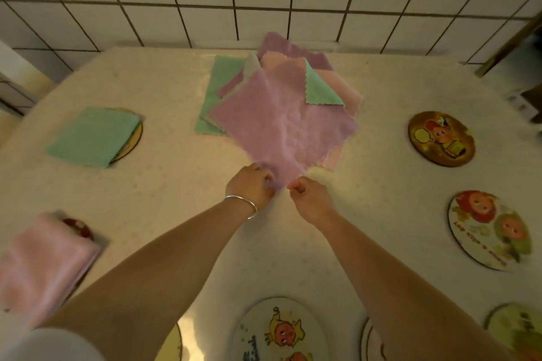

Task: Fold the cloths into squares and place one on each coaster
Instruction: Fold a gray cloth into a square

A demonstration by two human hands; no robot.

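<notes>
Both hands, left (pixel 252 184) and right (pixel 305 189), pinch the purple cloth's (pixel 281 126) near corner; I'd drag it clear of the pile, flat, before folding.

Lilac cloth (pixel 281 129) tops mint and pink ones; a cartoon-printed brown coaster (pixel 441 138) sits on the cream table (pixel 176 184).

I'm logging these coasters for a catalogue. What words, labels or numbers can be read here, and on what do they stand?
None can be read with certainty.
Right white coaster: a curved line of lettering along its lower edge, too blurred to read.
Near coaster: dark marks at lower left, too blurred and cut off to read.
Brown coaster: no lettering visible.
</notes>
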